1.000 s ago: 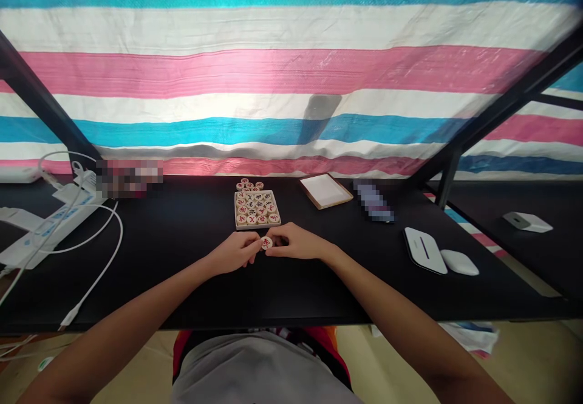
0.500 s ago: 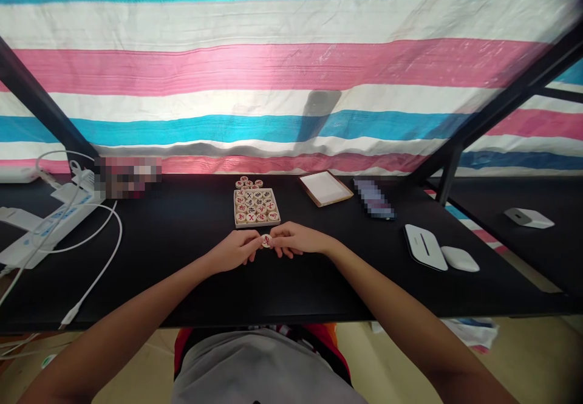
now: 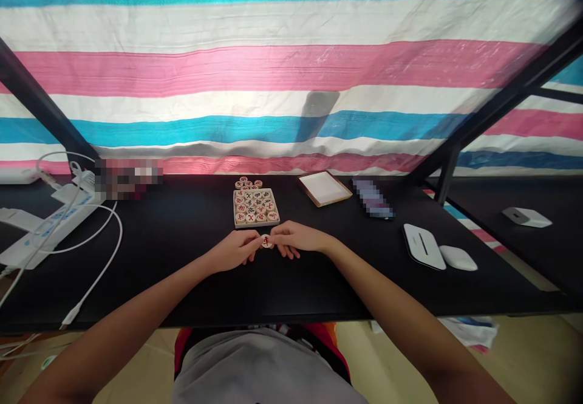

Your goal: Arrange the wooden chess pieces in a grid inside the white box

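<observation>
Between my two hands is a round cream-coloured piece (image 3: 266, 241) with a red character on its face. My left hand (image 3: 237, 249) pinches its left edge, and my right hand (image 3: 294, 239) grips its right edge with thumb and index finger. Just beyond them lies a square white box (image 3: 256, 225) filled with rows of similar pieces, some marked red and some black. Several loose red-marked pieces (image 3: 248, 183) are grouped against the box's far side, partly stacked.
A shallow tray-like lid (image 3: 325, 188) and a blurred phone-like object (image 3: 373, 197) lie right of the box. Farther right are a white flat device (image 3: 424, 246) and a white mouse (image 3: 459, 257). A power strip (image 3: 54, 226) with white cables (image 3: 119, 234) occupies the left.
The piece between my fingers has turned, so its red character now looks more upright. Both hands stay in nearly the same place.
</observation>
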The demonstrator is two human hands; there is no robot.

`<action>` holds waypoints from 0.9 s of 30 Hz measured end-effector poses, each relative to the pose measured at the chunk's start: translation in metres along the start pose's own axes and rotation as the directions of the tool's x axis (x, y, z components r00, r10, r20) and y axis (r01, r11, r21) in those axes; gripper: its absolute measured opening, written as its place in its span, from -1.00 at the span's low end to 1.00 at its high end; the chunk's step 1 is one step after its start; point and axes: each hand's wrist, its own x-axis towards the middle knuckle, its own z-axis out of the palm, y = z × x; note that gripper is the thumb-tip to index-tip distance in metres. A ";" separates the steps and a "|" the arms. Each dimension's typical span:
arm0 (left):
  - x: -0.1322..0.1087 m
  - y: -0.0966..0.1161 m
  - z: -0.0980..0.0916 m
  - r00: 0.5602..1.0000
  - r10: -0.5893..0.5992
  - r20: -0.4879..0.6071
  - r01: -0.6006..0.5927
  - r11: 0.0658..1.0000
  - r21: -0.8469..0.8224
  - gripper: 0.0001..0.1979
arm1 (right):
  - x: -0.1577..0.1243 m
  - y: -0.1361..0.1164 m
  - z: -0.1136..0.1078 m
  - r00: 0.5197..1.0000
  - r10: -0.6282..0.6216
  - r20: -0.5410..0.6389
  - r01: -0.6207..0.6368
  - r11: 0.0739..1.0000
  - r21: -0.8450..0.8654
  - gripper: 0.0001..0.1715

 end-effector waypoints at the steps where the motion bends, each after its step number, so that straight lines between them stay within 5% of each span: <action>1: 0.000 0.001 0.000 1.000 0.003 0.006 -0.003 1.000 0.006 -0.62 | 0.000 0.000 0.000 1.000 0.009 0.000 -0.009 1.000 0.007 -0.50; 6: -0.004 0.002 0.001 0.996 0.090 0.008 -0.090 0.979 0.182 -0.66 | 0.000 0.000 0.000 0.999 0.032 0.004 -0.033 0.999 0.034 -0.37; 11: -0.007 -0.001 0.007 0.964 0.261 0.043 -0.245 0.821 0.516 -0.71 | -0.001 0.003 -0.004 0.994 0.050 0.092 -0.050 0.999 0.004 -0.49; 27: -0.004 -0.005 0.003 0.961 0.275 -0.006 -0.223 0.790 0.572 -0.68 | -0.004 -0.004 0.004 0.999 0.038 0.011 -0.038 0.999 0.024 -0.61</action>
